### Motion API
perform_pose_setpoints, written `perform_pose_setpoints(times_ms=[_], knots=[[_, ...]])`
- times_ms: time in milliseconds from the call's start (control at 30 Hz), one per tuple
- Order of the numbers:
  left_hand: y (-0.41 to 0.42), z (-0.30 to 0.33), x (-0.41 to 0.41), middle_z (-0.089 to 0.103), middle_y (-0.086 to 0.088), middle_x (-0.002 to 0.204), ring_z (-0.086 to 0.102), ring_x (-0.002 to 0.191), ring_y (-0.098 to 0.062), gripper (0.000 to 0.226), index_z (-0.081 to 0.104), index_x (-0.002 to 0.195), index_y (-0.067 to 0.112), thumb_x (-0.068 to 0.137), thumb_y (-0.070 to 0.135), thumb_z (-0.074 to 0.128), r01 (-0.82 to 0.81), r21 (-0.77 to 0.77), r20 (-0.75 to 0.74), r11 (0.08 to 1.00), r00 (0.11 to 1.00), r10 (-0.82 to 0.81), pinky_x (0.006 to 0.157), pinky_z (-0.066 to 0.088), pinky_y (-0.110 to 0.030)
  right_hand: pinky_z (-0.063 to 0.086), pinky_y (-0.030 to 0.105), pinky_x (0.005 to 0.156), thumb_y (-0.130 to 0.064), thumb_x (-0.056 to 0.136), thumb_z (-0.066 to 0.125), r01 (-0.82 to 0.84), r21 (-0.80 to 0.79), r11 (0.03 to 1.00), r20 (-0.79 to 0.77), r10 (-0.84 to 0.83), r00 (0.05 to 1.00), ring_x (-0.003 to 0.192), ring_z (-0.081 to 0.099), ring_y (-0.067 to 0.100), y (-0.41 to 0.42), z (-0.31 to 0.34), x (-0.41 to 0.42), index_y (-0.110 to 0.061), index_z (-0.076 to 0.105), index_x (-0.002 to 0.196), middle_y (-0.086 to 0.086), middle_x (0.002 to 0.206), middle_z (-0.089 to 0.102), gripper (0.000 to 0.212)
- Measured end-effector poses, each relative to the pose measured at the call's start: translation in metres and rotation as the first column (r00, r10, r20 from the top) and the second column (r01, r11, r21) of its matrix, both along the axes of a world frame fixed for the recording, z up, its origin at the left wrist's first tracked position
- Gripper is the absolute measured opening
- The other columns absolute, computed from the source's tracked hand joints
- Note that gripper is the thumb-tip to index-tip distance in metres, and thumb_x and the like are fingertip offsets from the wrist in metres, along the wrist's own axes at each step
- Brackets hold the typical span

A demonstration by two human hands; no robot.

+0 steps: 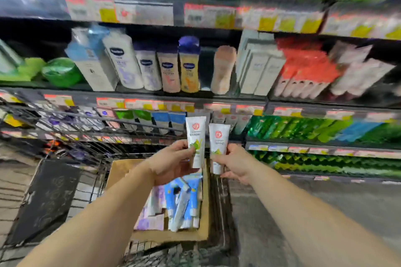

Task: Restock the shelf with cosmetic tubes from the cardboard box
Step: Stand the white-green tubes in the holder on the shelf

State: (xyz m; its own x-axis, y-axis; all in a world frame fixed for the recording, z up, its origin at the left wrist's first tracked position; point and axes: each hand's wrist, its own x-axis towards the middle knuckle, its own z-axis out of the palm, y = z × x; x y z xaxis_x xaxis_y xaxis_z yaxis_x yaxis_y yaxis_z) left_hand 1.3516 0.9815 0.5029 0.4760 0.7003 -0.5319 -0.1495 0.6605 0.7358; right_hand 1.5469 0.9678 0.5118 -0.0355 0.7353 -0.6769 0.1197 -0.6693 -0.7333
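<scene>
Holding one white tube each, the left hand (pixel 171 163) grips the left tube (pixel 196 141); the right hand (pixel 235 163) grips the right tube (pixel 218 147). Both tubes stand upright above the box (pixel 121 171), before the shelf (pixel 217 102).

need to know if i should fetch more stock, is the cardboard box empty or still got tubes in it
Not empty: the cardboard box still holds blue tubes.

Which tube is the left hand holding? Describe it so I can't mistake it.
Above the cardboard box in the cart, two white tubes are held up side by side. The left hand grips the left tube, which stands higher than the right tube.
</scene>
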Motion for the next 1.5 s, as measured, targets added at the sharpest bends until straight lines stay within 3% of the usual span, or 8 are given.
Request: perform_pose_setpoints(times_ms=[267,400,533,667,767,1033,1233,1500], knots=[[-0.005,0.115,0.168,0.066,-0.017,0.118,0.068,0.095,-0.026,0.038,0.051,0.127,0.009,0.09,0.005,0.06,0.217,0.271,-0.006,0.938,0.975,-0.223,0.072,0.058,-0.034,0.054,0.035,0.075,-0.005,0.091,0.062,0.159,0.285,0.945,0.003,-0.166,0.986,0.081,0.065,0.017,-0.049,0.121,0.173,-0.015,0.057,0.109,0.0,0.093,0.069,0.02],[-0.034,0.151,0.286,0.066,-0.015,0.102,0.066,0.077,-0.019,0.042,0.054,0.118,0.003,0.08,0.011,0.067,0.224,0.383,-0.048,0.896,0.974,-0.223,0.063,0.055,-0.027,0.055,0.035,0.075,-0.006,0.09,0.064,0.236,0.38,0.894,0.049,-0.274,0.96,0.083,0.066,0.015,-0.102,0.163,0.285,-0.012,0.057,0.115,0.0,0.098,0.07,0.026],[-0.079,0.197,0.412,0.067,-0.01,0.074,0.06,0.054,-0.011,0.004,0.058,0.088,0.003,0.087,0.006,0.061,0.23,0.512,-0.016,0.828,0.966,-0.259,0.05,0.047,-0.02,0.054,0.029,0.061,-0.007,0.088,0.067,0.324,0.49,0.809,0.111,-0.427,0.897,0.08,0.063,0.019,-0.169,0.207,0.403,-0.015,0.053,0.112,0.002,0.093,0.067,0.028],[-0.095,0.224,0.498,0.072,-0.012,0.109,0.069,0.094,-0.023,0.019,0.062,0.111,0.01,0.093,0.007,0.058,0.25,0.578,-0.027,0.776,0.957,-0.289,0.081,0.057,-0.038,0.058,0.036,0.073,-0.008,0.088,0.067,0.407,0.595,0.693,0.054,-0.54,0.84,0.091,0.067,0.022,-0.212,0.236,0.479,-0.021,0.054,0.111,0.002,0.103,0.066,0.029],[-0.095,0.237,0.544,0.075,0.0,0.101,0.07,0.093,-0.018,0.017,0.063,0.108,0.016,0.093,0.012,0.061,0.287,0.634,-0.1,0.718,0.951,-0.292,0.076,0.057,-0.03,0.057,0.045,0.085,-0.014,0.085,0.072,0.431,0.637,0.639,0.041,-0.586,0.809,0.099,0.066,0.025,-0.223,0.245,0.518,-0.017,0.054,0.119,0.005,0.11,0.064,0.039],[-0.051,0.25,0.639,0.076,0.002,0.085,0.067,0.087,-0.024,0.01,0.064,0.097,0.023,0.094,0.013,0.06,0.311,0.733,-0.141,0.605,0.94,-0.311,0.085,0.053,-0.043,0.058,0.045,0.084,-0.015,0.087,0.07,0.453,0.693,0.561,0.025,-0.647,0.762,0.099,0.067,0.031,-0.184,0.241,0.604,-0.018,0.059,0.111,0.009,0.108,0.069,0.027],[0.03,0.259,0.705,0.069,0.002,0.114,0.066,0.104,-0.017,0.023,0.063,0.112,0.024,0.09,0.02,0.067,0.297,0.737,-0.159,0.607,0.949,-0.271,0.091,0.055,-0.04,0.055,0.041,0.084,-0.019,0.087,0.07,0.419,0.743,0.521,0.09,-0.699,0.709,0.096,0.067,0.023,-0.117,0.251,0.677,-0.02,0.063,0.108,0.004,0.106,0.071,0.023],[0.113,0.289,0.797,0.067,0.009,0.117,0.065,0.104,-0.013,0.02,0.06,0.106,0.032,0.089,0.026,0.068,0.335,0.855,-0.312,0.397,0.942,-0.123,0.095,0.053,-0.041,0.057,0.044,0.084,-0.022,0.085,0.072,0.397,0.796,0.456,0.113,-0.758,0.643,0.092,0.069,0.023,-0.033,0.259,0.773,-0.026,0.063,0.1,-0.002,0.097,0.073,0.018]])
